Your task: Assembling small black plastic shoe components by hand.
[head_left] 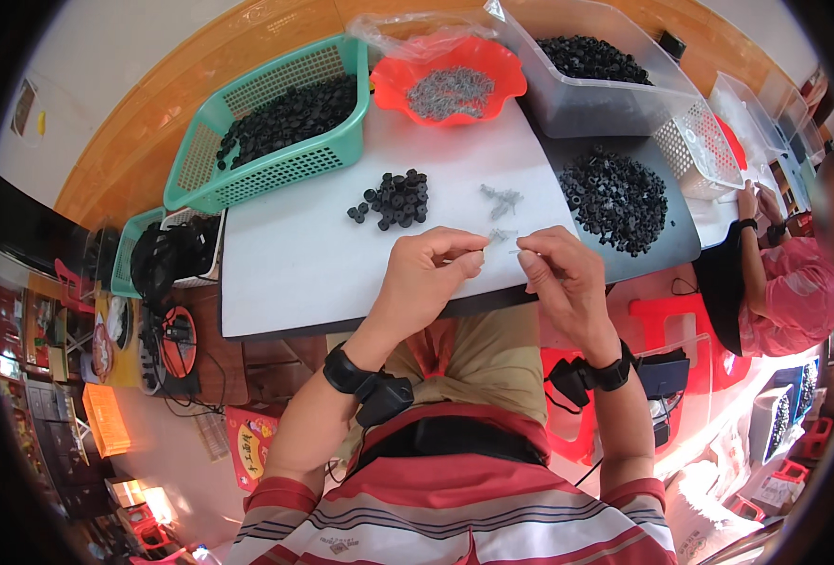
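left hand (428, 273): pinch grip, content unclear | right hand (565, 275): grasping one screw (520, 251) | two baskets, green (275, 122)

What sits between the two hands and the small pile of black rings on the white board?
Nothing visible. The left hand and right hand hover at the board's near edge; bare white surface runs from them to the black rings. The loose grey screws lie off to the right.

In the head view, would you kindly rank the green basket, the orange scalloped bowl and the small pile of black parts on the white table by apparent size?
1. green basket
2. orange scalloped bowl
3. small pile of black parts

The bowl lies farther off, yet the order looks clear.
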{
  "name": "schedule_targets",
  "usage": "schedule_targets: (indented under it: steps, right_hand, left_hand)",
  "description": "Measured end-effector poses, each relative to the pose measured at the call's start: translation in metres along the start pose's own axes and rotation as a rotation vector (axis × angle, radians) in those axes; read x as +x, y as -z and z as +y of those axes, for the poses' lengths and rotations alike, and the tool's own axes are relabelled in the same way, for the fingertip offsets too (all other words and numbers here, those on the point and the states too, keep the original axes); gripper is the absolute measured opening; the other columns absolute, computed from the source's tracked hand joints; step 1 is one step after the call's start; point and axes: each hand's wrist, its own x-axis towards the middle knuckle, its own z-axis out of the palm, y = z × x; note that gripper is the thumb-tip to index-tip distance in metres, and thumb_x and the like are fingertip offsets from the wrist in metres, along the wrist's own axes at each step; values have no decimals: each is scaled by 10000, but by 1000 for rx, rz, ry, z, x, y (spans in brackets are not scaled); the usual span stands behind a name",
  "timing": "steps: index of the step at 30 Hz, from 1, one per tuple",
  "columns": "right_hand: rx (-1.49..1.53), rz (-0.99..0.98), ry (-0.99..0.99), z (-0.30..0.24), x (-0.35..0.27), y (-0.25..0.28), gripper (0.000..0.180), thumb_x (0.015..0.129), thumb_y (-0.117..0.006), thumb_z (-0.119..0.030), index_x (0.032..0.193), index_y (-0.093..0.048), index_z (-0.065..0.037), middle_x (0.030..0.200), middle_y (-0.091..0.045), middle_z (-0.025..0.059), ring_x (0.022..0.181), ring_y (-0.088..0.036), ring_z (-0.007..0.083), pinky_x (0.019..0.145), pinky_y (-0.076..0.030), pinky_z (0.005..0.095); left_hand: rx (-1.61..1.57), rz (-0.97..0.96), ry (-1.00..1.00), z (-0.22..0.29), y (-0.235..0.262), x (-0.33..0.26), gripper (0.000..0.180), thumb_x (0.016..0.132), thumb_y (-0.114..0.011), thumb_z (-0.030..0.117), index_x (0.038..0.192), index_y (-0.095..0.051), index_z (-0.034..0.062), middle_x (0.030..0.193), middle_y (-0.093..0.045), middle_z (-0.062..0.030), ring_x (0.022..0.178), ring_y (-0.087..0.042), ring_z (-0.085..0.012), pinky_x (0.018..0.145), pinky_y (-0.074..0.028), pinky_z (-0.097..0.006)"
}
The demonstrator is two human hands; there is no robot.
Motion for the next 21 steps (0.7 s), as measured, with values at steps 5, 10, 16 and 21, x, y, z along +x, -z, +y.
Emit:
schedule_targets:
  steps: [5,10,16,21]
  right_hand:
    - [39,-34,31,-6,-1,-12,128,940,-689,9,1068,-698,15,953,-676,94,696,-598,132,611,-473,260]
    - [45,-44,88,-7,-2,-20,145,907,-717,27,1050,-710,6,948,-691,101,724,-631,158,626,-498,272]
    - [-54,-70,155,-15,-3,-21,136,901,-728,16,1035,-718,-6,941,-703,103,731,-660,189,628,-513,284]
    - [-91,-72,190,-16,-5,-22,153,891,-739,13,1038,-718,-19,936,-701,105,731,-674,221,626,-524,303]
  left_hand:
    - [-409,-53,179,1,7,-10,200,964,-696,30,1153,-707,-38,1051,-739,-109,914,-725,-159,842,-614,-297]
    - [-670,-78,254,0,9,-19,199,962,-697,22,1154,-696,-29,1062,-739,-125,919,-735,-170,846,-641,-302]
    - [-711,-86,254,0,10,-23,196,965,-691,16,1156,-697,-28,1049,-738,-123,914,-733,-170,835,-643,-293]
    - [-709,-87,261,-2,10,-26,193,963,-694,15,1151,-699,-27,1033,-739,-115,907,-734,-169,840,-642,-295]
